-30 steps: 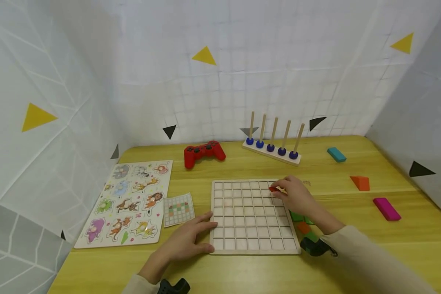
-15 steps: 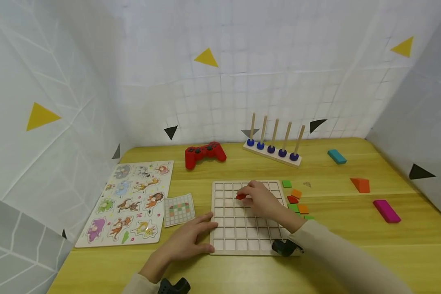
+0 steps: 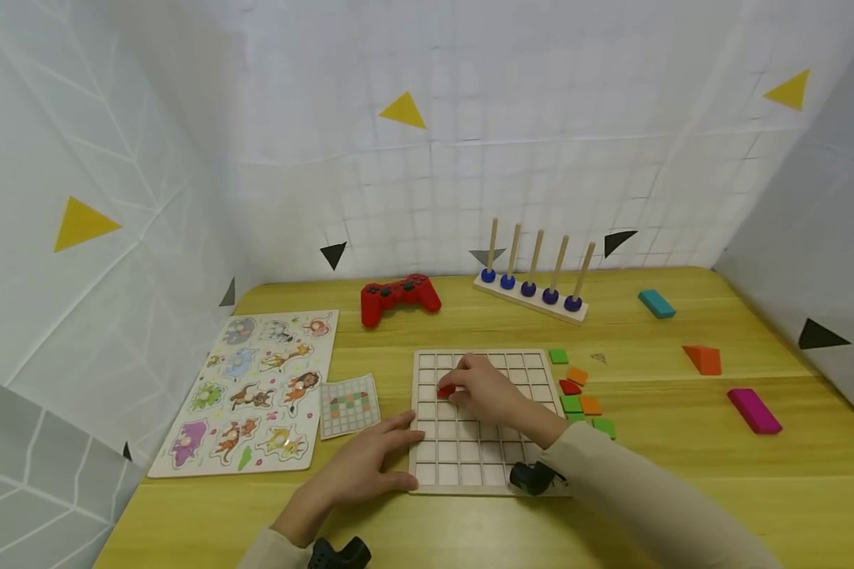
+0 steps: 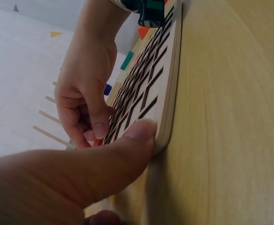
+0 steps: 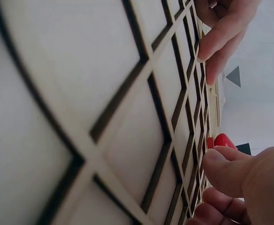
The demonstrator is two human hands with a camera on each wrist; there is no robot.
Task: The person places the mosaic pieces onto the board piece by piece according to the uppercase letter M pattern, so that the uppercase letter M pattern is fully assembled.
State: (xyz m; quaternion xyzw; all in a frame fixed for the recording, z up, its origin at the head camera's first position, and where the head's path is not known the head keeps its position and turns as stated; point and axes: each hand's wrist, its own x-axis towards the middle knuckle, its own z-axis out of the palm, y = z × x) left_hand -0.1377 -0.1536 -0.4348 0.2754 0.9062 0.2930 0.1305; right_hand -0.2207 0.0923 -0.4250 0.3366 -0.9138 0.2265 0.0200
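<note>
A pale wooden grid board [image 3: 487, 466] lies flat on the yellow table in front of me. My right hand [image 3: 485, 393] reaches over its left half and pinches a small red tile [image 3: 445, 391], also seen as the red tile [image 5: 223, 140] at my fingertips [image 5: 216, 164] close above the grid board [image 5: 104, 93]. My left hand [image 3: 370, 462] rests flat at the board's near left corner, the thumb [image 4: 127, 145] pressed against the board edge [image 4: 170, 112]. Several loose green, orange and red tiles [image 3: 580, 387] lie just right of the board.
A small pattern card [image 3: 349, 405] and an animal puzzle board [image 3: 256, 391] lie to the left. A red game controller [image 3: 398, 296] and a peg rack [image 3: 534, 296] stand at the back. Teal [image 3: 656, 303], orange [image 3: 703, 359] and magenta [image 3: 753, 409] blocks lie right.
My right hand carried the red tile leftward from the board's upper right corner to its left-centre cells, uncovering the loose tiles. My left hand stayed put.
</note>
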